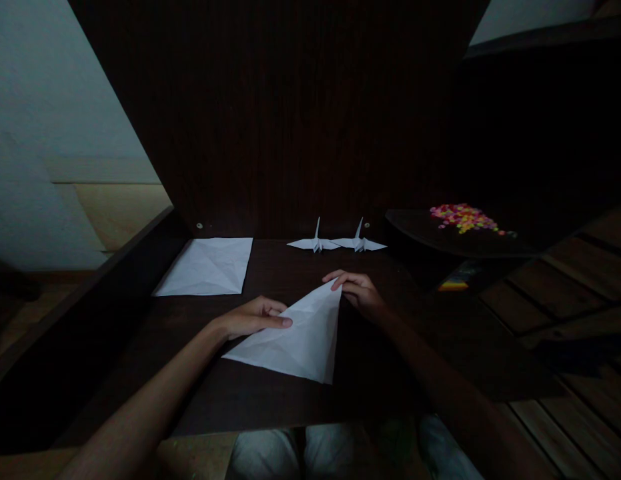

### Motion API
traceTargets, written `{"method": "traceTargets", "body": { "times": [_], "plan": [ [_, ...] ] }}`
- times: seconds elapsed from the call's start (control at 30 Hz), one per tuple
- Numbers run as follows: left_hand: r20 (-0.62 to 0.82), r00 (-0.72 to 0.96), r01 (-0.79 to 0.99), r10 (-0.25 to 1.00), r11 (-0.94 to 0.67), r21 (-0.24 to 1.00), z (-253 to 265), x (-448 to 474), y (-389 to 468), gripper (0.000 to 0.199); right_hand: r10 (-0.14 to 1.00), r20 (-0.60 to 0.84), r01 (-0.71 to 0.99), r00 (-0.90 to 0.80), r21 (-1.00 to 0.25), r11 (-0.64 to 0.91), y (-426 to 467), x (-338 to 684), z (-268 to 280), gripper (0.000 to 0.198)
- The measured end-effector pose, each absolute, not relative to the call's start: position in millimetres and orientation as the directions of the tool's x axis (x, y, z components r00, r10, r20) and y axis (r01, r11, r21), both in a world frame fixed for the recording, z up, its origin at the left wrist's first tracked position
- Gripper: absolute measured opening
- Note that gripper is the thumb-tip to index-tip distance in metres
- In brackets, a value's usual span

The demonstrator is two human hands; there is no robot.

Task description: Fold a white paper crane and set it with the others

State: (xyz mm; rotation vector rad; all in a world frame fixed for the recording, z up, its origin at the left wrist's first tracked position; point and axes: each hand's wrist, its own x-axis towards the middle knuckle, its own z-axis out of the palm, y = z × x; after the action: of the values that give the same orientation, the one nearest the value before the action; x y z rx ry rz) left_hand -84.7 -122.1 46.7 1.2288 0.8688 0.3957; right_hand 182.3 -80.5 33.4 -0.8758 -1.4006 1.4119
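"Left hand [253, 317] first: where's the paper [305, 337] from it?"

"Just to its right, under the thumb, and running down below the hand. From the right hand [359, 295] it hangs down and to the left – the top corner is at those fingertips. So it sits between the two, above the table [215, 400]."

"How does it look?"

"White, three-cornered, one point to the left, one up top, one at the bottom near the person's legs [290, 453]. Faint creases cross it, and a greyer strip runs down the right side."

"And the hands?"

"Left one's partly closed, gripping the upper-left edge: thumb flat on the face, fingers curled behind. Right one's bent, holding the top corner with its fingers; I can't make out its thumb."

"Anything around them?"

"Past the left hand, a flat creased sheet [207, 267]. Beyond the right hand, two white cranes – left crane [317, 245] and right crane [361, 245], wings touching or overlapping, can't tell which. Off to the right, small bright bits [465, 219] heaped on a shelf [415, 227]."
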Motion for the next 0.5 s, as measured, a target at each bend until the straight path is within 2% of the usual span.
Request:
{"method": "traceTargets", "body": {
  "times": [0.07,0.17,0.23,0.33,0.43,0.5],
  "plan": [
    [-0.364,0.614,0.186,0.700,0.320,0.929,46,-82,-124,0.030,0.951,0.101,-0.148,-0.292,-0.987,0.059,-81,180,34,0.011],
    [-0.333,0.541,0.146,0.772,0.303,0.942,45,-78,-125,0.030,0.970,0.076,-0.294,-0.230,-0.956,0.005,-80,179,35,0.036],
    [-0.302,0.462,0.087,0.834,0.296,0.951,44,-74,-125,0.033,0.975,0.042,-0.360,-0.220,-0.932,-0.041,-81,178,35,0.045],
    [-0.255,0.357,-0.035,0.899,0.286,0.958,44,-68,-125,0.040,0.949,-0.045,-0.282,-0.312,-0.949,-0.138,-86,175,35,0.056],
    [-0.192,0.282,-0.131,0.940,0.235,0.963,43,-64,-126,0.045,0.897,-0.109,-0.174,-0.428,-0.964,-0.200,-93,170,34,0.077],
    [-0.169,0.252,-0.157,0.953,0.213,0.965,43,-64,-126,0.045,0.883,-0.126,-0.111,-0.452,-0.974,-0.196,-95,168,32,0.075]
  ]
}}
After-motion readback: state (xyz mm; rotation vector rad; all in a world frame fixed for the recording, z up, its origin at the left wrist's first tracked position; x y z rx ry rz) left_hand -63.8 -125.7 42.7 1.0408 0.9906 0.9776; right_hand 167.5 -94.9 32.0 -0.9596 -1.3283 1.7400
